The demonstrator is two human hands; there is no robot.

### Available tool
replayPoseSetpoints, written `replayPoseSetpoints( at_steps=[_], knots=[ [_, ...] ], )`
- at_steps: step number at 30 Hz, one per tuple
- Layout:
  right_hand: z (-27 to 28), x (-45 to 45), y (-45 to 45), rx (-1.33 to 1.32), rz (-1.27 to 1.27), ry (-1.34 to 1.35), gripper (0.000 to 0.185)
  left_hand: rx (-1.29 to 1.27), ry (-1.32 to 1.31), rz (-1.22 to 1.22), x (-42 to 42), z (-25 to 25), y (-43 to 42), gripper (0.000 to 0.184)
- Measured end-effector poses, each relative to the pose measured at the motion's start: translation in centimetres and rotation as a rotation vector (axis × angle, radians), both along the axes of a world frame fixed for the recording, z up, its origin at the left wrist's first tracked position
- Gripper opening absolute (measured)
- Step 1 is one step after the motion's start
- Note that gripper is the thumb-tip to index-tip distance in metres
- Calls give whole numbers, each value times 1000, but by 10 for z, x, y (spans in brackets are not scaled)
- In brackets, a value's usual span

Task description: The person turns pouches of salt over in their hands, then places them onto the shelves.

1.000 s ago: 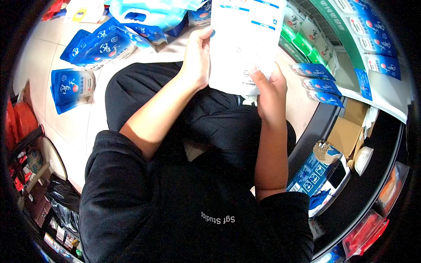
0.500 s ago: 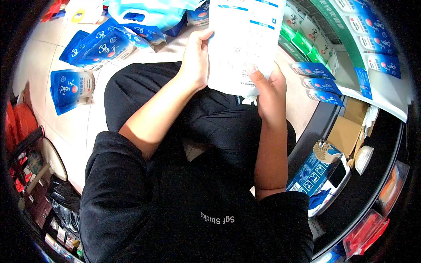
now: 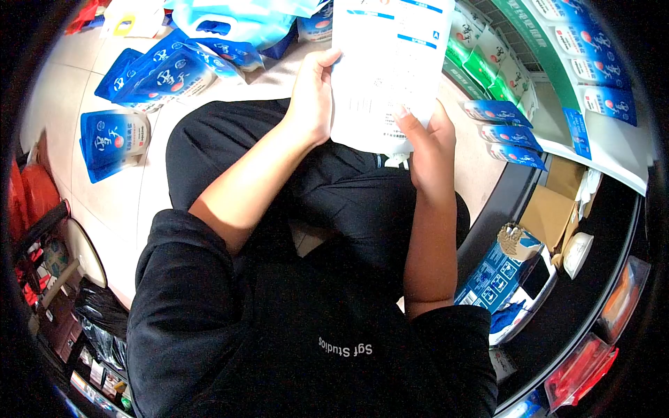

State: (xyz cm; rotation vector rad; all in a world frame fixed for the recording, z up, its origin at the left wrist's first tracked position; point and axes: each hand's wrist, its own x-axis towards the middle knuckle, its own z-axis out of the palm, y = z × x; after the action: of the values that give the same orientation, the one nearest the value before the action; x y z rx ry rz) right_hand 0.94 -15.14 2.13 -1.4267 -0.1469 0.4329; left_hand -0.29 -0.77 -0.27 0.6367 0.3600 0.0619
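A white printed pouch (image 3: 380, 76) with blue bars and small text is held up in front of my crossed legs. Its upper end runs out of the frame. My left hand (image 3: 311, 97) grips its left edge, thumb on the near face and fingers hidden behind. On the lower right corner, my right hand (image 3: 430, 143) is closed, with its thumb pressed flat over the print. Below the pouch are my black trousers (image 3: 230, 146).
Blue-and-white pouches (image 3: 164, 73) stand on the tiled floor at left, beside a single one (image 3: 115, 139). A shelf with green-and-white packs (image 3: 488, 56) is at right. Lower down are a blue box (image 3: 498, 272) and cardboard (image 3: 550, 212). A black plastic bag (image 3: 101, 313) lies lower left.
Almost nothing differs. The pouch has shifted very slightly, and both hands keep the same hold on it.
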Motion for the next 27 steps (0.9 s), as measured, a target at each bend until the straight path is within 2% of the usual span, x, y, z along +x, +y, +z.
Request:
replayPoseSetpoints(
  at_steps=[2,4,27],
  knots=[
    [-1,0,0,-3,2,-6,32,4,3,9,0,0,0,50],
    [0,0,0,-5,-1,-3,32,-95,-27,14,-2,1,1,39],
    [1,0,-1,-13,16,-6,31,-73,-32,-22,-3,5,0,44]
  ],
)
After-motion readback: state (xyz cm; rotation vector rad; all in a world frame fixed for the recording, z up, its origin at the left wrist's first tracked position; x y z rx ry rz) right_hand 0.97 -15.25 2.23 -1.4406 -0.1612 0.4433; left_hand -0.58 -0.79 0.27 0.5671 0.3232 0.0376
